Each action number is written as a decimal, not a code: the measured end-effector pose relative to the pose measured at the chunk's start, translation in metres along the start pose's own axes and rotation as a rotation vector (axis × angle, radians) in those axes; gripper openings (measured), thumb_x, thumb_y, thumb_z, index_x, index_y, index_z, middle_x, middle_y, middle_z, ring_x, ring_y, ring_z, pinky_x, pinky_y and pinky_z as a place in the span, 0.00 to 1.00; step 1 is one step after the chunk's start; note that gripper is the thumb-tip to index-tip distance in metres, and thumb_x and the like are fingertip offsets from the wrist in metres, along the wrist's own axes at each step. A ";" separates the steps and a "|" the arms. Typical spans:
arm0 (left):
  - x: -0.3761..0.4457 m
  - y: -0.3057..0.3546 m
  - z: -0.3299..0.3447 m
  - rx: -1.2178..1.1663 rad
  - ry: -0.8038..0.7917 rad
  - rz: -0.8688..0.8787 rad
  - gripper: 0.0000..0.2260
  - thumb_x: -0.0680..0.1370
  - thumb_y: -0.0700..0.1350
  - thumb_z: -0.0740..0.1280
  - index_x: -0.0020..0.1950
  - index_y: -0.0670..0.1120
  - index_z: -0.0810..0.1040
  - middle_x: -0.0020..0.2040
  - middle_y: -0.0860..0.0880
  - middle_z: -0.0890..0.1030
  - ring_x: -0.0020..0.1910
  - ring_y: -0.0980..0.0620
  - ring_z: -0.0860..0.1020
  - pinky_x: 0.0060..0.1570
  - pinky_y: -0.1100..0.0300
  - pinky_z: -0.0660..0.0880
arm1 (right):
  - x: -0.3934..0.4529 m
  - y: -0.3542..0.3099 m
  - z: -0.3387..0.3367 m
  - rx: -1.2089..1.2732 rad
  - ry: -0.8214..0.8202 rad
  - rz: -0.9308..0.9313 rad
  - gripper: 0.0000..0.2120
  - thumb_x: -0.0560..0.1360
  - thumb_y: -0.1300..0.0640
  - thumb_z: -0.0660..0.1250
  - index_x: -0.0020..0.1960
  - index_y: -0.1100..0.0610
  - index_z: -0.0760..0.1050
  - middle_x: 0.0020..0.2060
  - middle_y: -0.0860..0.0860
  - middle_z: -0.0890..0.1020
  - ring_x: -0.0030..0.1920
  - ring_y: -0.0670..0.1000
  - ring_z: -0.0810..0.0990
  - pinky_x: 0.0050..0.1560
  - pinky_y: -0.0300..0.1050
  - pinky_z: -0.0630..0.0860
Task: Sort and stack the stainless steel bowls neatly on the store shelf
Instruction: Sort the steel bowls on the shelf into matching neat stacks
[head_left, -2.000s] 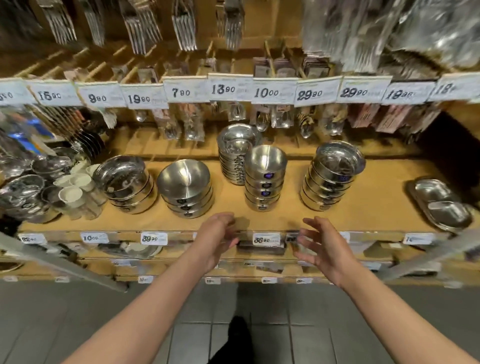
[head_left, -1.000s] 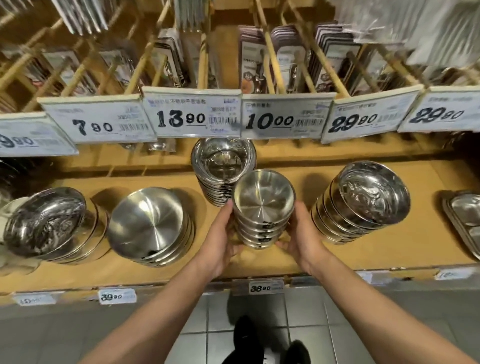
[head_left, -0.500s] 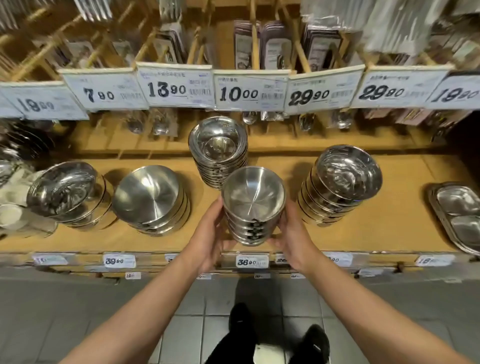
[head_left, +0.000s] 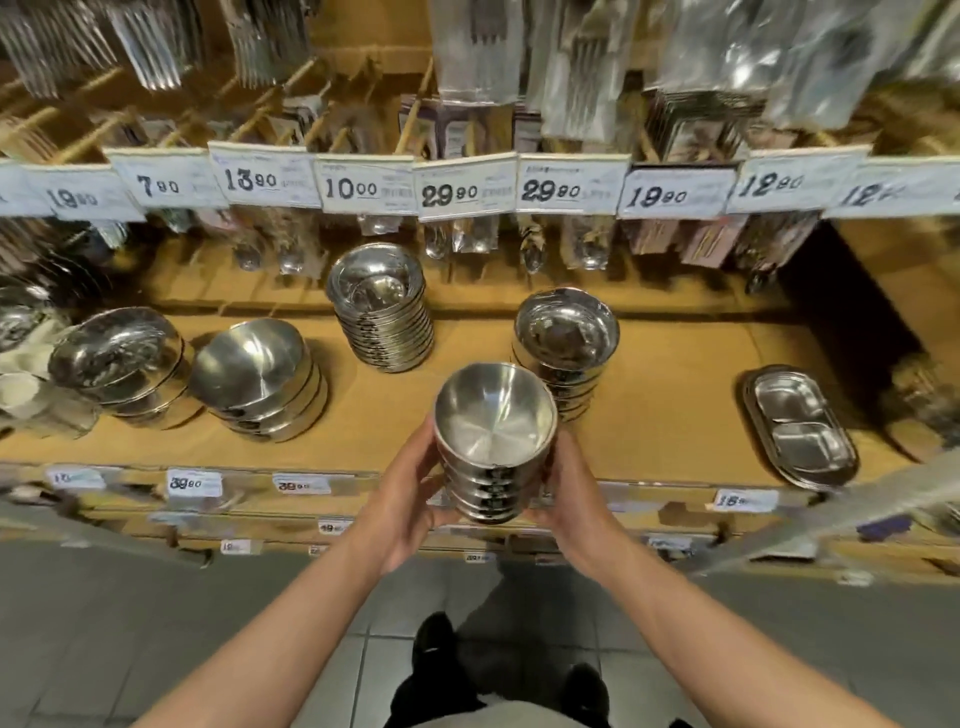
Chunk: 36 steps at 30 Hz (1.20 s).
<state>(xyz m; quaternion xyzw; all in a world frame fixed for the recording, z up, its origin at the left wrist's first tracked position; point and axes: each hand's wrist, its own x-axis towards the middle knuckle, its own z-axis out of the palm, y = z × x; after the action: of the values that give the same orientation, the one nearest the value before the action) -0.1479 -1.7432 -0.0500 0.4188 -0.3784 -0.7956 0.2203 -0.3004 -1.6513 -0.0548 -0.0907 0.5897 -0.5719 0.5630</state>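
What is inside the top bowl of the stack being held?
Nothing: the top brushed steel bowl shows a bare bottom. The bowls nested beneath it show only their rims; their insides are covered.

- Left hand (head_left: 402, 506) cupped, fingers curled inward, gripping — forearm stretched forward.
- Right hand (head_left: 569, 499) mirrors it opposite, fingers wrapped and holding.
- Both arms extended, wrists nearly level.

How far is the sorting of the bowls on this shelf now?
Done: four bowl stacks stand on the shelf. In hand: both hands, left and right, hold a stack of small bowls at the shelf's front edge. Left: setting this stack down; the two left stacks lean and want straightening.
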 end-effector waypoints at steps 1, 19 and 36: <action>-0.001 -0.005 0.012 -0.003 0.003 -0.012 0.14 0.80 0.61 0.64 0.59 0.58 0.85 0.62 0.50 0.82 0.66 0.44 0.77 0.48 0.45 0.83 | -0.003 -0.001 -0.011 0.000 0.015 -0.015 0.15 0.79 0.32 0.55 0.53 0.35 0.79 0.52 0.39 0.84 0.57 0.44 0.78 0.53 0.50 0.77; 0.112 -0.062 0.197 0.149 -0.186 -0.104 0.25 0.74 0.68 0.67 0.66 0.57 0.80 0.63 0.52 0.82 0.61 0.44 0.80 0.41 0.49 0.82 | 0.027 -0.072 -0.214 -0.054 0.124 -0.140 0.21 0.71 0.24 0.56 0.56 0.30 0.78 0.60 0.38 0.80 0.64 0.46 0.75 0.46 0.55 0.85; 0.163 -0.062 0.222 0.190 -0.219 -0.122 0.29 0.74 0.71 0.61 0.69 0.58 0.76 0.62 0.56 0.82 0.60 0.49 0.80 0.40 0.54 0.82 | 0.080 -0.092 -0.244 0.033 0.098 -0.111 0.30 0.71 0.27 0.59 0.68 0.40 0.75 0.66 0.44 0.77 0.67 0.50 0.72 0.56 0.60 0.78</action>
<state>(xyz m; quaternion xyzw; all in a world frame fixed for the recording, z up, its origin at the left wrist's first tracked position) -0.4249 -1.7216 -0.0998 0.3706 -0.4475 -0.8091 0.0886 -0.5650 -1.6024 -0.0984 -0.0860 0.6013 -0.6156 0.5020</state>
